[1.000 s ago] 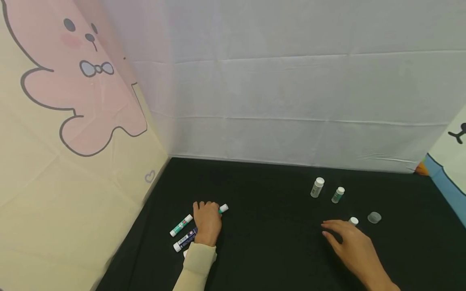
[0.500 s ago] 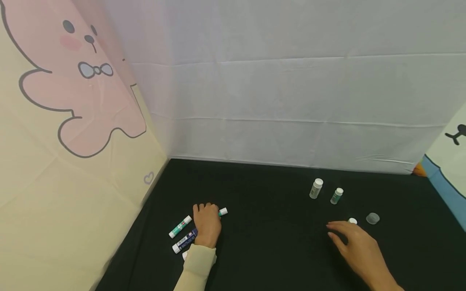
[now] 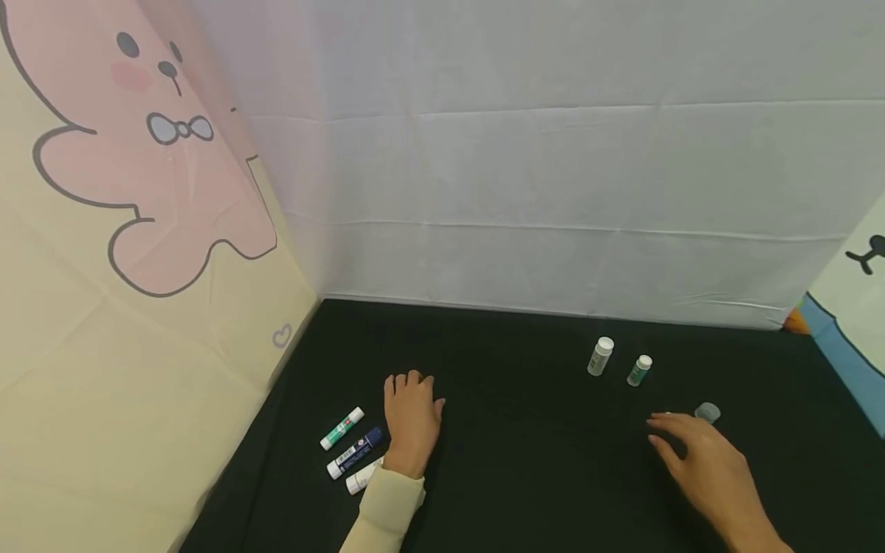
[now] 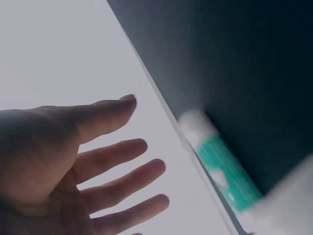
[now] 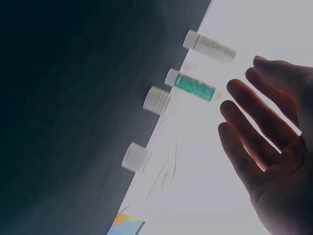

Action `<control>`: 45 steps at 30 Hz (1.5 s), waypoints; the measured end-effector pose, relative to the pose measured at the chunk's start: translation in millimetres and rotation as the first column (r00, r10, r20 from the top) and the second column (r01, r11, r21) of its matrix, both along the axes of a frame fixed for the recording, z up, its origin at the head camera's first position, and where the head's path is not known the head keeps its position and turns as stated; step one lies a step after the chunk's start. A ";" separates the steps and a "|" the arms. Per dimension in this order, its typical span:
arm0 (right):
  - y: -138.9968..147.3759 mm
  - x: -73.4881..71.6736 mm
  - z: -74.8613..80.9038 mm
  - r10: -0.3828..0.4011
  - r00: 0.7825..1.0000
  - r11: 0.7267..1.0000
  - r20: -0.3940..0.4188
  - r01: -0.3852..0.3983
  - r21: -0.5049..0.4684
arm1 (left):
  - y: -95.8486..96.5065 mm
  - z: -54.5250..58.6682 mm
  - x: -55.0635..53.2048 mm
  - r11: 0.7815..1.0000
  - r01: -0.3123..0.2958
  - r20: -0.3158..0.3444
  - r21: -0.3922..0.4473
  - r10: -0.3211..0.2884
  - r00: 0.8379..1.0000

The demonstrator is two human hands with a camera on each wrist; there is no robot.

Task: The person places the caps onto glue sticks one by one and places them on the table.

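Observation:
My left hand [image 3: 412, 422] is over the black tabletop with its fingers spread and nothing in it, as the left wrist view also shows. In that view a green glue stick [image 4: 230, 171] with a white cap stands beyond the fingertips. Left of the hand lie a green-and-white glue stick [image 3: 342, 428], a dark blue glue stick [image 3: 355, 453] and a white stick [image 3: 363, 476] partly behind the wrist. My right hand [image 3: 712, 472] hovers with loosely bent, empty fingers near a translucent round cap [image 3: 707, 412]. Behind it stand a white glue stick [image 3: 601, 356] and a smaller green glue stick [image 3: 639, 371].
A white cloth wall [image 3: 553, 192] rises behind the black tabletop [image 3: 512, 430]. Printed cloth [image 3: 159, 346] closes off the left side. In the right wrist view, two clear round pieces stand beside the sticks, one of them a ridged clear piece [image 5: 136, 157].
My left hand has shifted right and slightly away, its thumb now showing, and covers the stick that poked out beside it. My right hand has moved right, over the small white-topped piece.

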State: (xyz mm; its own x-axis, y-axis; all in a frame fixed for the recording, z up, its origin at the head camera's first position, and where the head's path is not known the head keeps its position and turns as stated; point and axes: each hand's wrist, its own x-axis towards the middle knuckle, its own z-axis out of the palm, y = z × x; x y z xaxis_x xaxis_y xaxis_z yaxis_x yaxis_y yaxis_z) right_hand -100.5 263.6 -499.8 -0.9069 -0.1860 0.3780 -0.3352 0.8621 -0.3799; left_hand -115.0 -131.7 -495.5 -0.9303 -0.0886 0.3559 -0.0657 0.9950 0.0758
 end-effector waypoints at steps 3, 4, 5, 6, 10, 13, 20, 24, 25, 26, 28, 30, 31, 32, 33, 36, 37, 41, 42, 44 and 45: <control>6.5 -1.4 0.3 -0.006 1.000 1.000 -0.026 0.006 -0.001 | 12.1 2.7 -0.5 0.999 0.039 -0.030 -0.013 -0.039 0.999; 8.8 -1.8 0.5 -0.007 0.999 1.000 -0.035 0.007 -0.001 | 16.1 3.7 -0.3 0.999 0.053 -0.038 -0.014 -0.053 0.998; 11.1 -1.9 0.5 -0.010 0.999 1.000 -0.041 0.010 -0.001 | 20.0 4.5 -0.3 0.998 0.065 -0.042 -0.018 -0.066 0.997; 13.5 -2.3 0.6 -0.015 0.999 1.000 -0.042 0.015 0.001 | 24.0 5.5 0.0 0.997 0.077 -0.045 -0.023 -0.078 0.996; 23.4 -4.6 1.2 -0.042 0.999 0.999 -0.031 0.042 0.008 | 38.9 8.7 2.6 0.991 0.126 -0.045 -0.041 -0.128 0.991; 30.4 -6.6 1.9 -0.063 0.998 0.998 -0.014 0.063 0.021 | 47.7 10.3 4.6 0.987 0.150 -0.055 -0.059 -0.153 0.987; 43.9 -10.9 2.3 -0.089 0.996 0.995 0.006 0.088 0.044 | 61.9 12.2 3.8 0.981 0.184 -0.053 -0.062 -0.187 0.981; 50.2 -11.8 1.0 -0.096 0.995 0.995 0.000 0.096 0.040 | 69.2 11.4 2.4 0.978 0.201 -0.031 -0.058 -0.203 0.979; 51.5 -12.0 0.4 -0.101 0.995 0.994 0.003 0.100 0.040 | 71.2 10.7 2.3 0.977 0.205 -0.029 -0.056 -0.207 0.978; 52.5 -12.0 0.1 -0.107 0.994 0.993 0.013 0.106 0.043 | 73.2 9.6 2.4 0.976 0.209 -0.027 -0.054 -0.211 0.977; 54.6 -12.4 -1.5 -0.114 0.993 0.993 0.025 0.112 0.043 | 77.2 7.1 2.8 0.975 0.216 -0.026 -0.054 -0.218 0.976; 57.0 -12.9 -3.0 -0.120 0.992 0.992 0.035 0.119 0.038 | 81.3 4.3 2.9 0.973 0.224 -0.029 -0.054 -0.226 0.974; 58.3 -13.2 -3.8 -0.122 0.992 0.992 0.033 0.121 0.034 | 83.4 3.1 2.7 0.972 0.228 -0.032 -0.054 -0.230 0.973; 59.9 -14.1 -4.3 -0.125 0.992 0.992 0.033 0.124 0.030 | 85.2 1.8 2.5 0.971 0.232 -0.036 -0.054 -0.234 0.972; 61.4 -15.3 -4.7 -0.128 0.991 0.992 0.033 0.127 0.026 | 87.0 1.0 2.0 0.970 0.236 -0.042 -0.053 -0.238 0.970; 64.7 -19.1 -5.2 -0.141 0.989 0.990 0.041 0.140 0.026 | 91.2 -0.7 -0.3 0.968 0.244 -0.057 -0.050 -0.247 0.967; 65.6 -20.2 -5.2 -0.144 0.989 0.989 0.042 0.143 0.027 | 92.4 -0.9 -1.1 0.968 0.248 -0.060 -0.045 -0.250 0.966; 68.3 -23.8 -3.9 -0.160 0.984 0.987 0.078 0.157 0.038 | 98.2 -1.5 -4.9 0.967 0.253 -0.059 -0.027 -0.254 0.965; 69.0 -24.6 -3.5 -0.164 0.982 0.986 0.093 0.161 0.042 | 100.0 -1.6 -5.5 0.967 0.254 -0.059 -0.018 -0.255 0.965; 71.1 -26.1 -2.8 -0.174 0.976 0.984 0.131 0.168 0.055 | 104.3 -2.7 -7.1 0.967 0.255 -0.056 -0.008 -0.255 0.965; 72.1 -26.6 -2.8 -0.177 0.973 0.984 0.148 0.170 0.061 | 106.7 -3.1 -7.7 0.967 0.255 -0.056 -0.004 -0.255 0.965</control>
